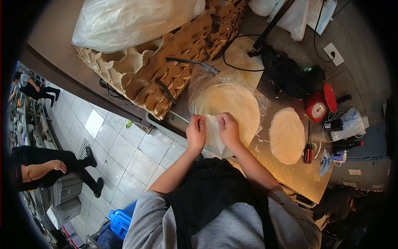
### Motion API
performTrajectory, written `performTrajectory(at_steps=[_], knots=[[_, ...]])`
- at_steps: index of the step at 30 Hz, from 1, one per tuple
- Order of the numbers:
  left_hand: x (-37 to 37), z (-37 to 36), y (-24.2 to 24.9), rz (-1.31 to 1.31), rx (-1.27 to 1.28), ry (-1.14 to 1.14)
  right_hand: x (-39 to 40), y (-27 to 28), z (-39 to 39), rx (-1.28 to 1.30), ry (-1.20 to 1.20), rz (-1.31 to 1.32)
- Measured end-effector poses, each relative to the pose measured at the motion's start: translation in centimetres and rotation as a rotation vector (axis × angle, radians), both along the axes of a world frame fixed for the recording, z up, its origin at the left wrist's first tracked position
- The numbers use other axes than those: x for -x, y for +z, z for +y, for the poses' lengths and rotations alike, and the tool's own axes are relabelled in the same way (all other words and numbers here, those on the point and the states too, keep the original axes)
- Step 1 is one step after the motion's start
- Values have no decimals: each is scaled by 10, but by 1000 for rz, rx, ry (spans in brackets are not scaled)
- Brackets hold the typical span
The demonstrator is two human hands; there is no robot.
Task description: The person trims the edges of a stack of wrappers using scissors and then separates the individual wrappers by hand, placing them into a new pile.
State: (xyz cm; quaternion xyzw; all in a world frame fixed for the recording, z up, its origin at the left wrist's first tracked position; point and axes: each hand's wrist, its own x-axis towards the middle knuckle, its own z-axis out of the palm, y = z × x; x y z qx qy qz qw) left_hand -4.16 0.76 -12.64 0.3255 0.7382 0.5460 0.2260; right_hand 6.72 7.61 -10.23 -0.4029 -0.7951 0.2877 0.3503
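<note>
Between my two hands hangs a thin, pale dough sheet (pixel 214 136), held up in front of my apron. My left hand (pixel 196 131) pinches its left edge, and my right hand (pixel 229 130) pinches the right edge. Just beyond them lies a round stack of thin dough sheets (pixel 230 106) on a crumpled clear plastic bag (pixel 200 92). To the right, a second pale dough round (pixel 287 136) rests flat on the metal table (pixel 300 178).
Scissors with red handles (pixel 308 153) and a red kitchen scale (pixel 317 108) stand right of the dough. Brown egg trays (pixel 166 70) carry a big plastic bag (pixel 137 20) at the upper left. Two people walk on the tiled floor (pixel 128 153) at left.
</note>
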Motion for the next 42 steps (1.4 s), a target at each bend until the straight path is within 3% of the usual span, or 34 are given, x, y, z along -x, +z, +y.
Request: performTrajectory(at_steps=[5,11,20,24,27,30,33,39,42], knots=[[0,0,-7,70,-32,34,-4,-8,2,16,-38,-36],[-10,-6,15,-97,-34,-106,10,18,-8,173,8,112],[-8,-7,14,-159,-51,-99,11,12,0,114,-61,120],[-8,0,26,-177,-177,-71,14,15,-6,76,22,96],[-6,4,20,-197,-105,-65,14,16,-9,7,58,62],[-1,2,24,-52,12,-100,12,15,-7,-42,57,39],[-2,2,19,91,-37,-41,6,13,0,-70,16,16],[-5,5,6,65,-90,32,1,13,1,-14,-35,36],[-5,2,14,77,-90,-51,-1,14,-1,67,-2,53]])
